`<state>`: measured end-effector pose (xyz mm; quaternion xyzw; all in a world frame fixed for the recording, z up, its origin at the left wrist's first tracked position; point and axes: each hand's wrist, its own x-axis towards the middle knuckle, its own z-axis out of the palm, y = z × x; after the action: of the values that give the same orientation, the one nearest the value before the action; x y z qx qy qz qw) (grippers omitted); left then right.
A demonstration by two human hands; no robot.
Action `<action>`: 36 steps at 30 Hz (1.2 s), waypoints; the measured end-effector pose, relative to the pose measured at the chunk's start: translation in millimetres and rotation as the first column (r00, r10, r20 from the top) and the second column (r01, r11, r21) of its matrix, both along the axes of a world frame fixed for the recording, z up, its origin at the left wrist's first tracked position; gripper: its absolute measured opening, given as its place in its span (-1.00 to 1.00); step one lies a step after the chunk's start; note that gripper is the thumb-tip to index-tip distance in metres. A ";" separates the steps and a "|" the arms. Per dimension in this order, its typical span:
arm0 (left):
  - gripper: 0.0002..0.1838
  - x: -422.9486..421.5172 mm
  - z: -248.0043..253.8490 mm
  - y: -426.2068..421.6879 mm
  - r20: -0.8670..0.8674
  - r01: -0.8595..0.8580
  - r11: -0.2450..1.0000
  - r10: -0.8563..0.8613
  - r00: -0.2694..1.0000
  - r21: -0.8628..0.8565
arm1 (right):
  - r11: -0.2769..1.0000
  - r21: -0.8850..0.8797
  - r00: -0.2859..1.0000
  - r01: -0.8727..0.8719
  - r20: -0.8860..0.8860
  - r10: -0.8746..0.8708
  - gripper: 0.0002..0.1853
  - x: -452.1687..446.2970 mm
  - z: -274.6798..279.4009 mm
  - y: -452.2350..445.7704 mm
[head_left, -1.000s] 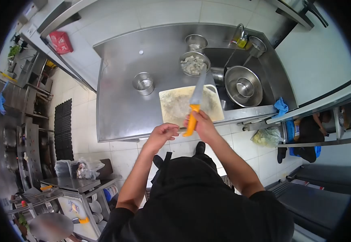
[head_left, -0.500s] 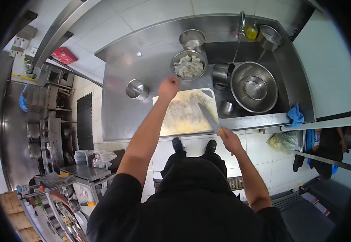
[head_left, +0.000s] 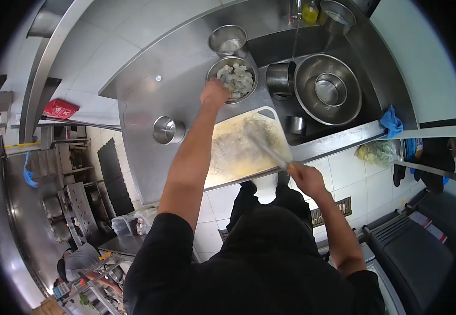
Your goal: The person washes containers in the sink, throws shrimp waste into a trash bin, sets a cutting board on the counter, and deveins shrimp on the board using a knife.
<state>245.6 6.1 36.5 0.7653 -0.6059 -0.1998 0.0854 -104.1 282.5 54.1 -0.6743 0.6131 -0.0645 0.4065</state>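
My left hand (head_left: 215, 92) is at the near left rim of a steel bowl (head_left: 207, 80) of pale, greyish-white chunks (head_left: 238, 80) that look like raw seafood. Its fingers are curled against the chunks; whether a piece is between them is hidden. My right hand (head_left: 306, 179) grips a kitchen knife (head_left: 271, 150) by its yellowish handle. The blade, blurred by motion, slants up and left over a white cutting board (head_left: 228, 165). Dark smears and yellowish stains mark the board.
Behind the bowl stands an empty-looking steel pot (head_left: 228, 41); a steel container (head_left: 168, 130) is at left. The sink at right holds a large basin (head_left: 304, 107) and pots, under a running tap. A blue cloth (head_left: 391, 123) hangs on the edge. Another person (head_left: 81, 262) is at lower left.
My left hand has moved from just in front of the bowl onto the chunks at its rim. The knife stays in my right hand above the board. The camera view has shifted and turned.
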 end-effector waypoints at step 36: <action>-0.78 -40.6 150.9 205.7 -0.913 -0.215 0.976 0.065 0.403 -0.026 | 0.998 -0.056 0.486 0.009 0.873 0.044 -0.89 118.9 98.3 -114.2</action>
<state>205.0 211.8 187.4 0.5758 -0.4093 -0.5306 0.4684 14.8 168.2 152.4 -0.5652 0.3136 -0.4094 0.6438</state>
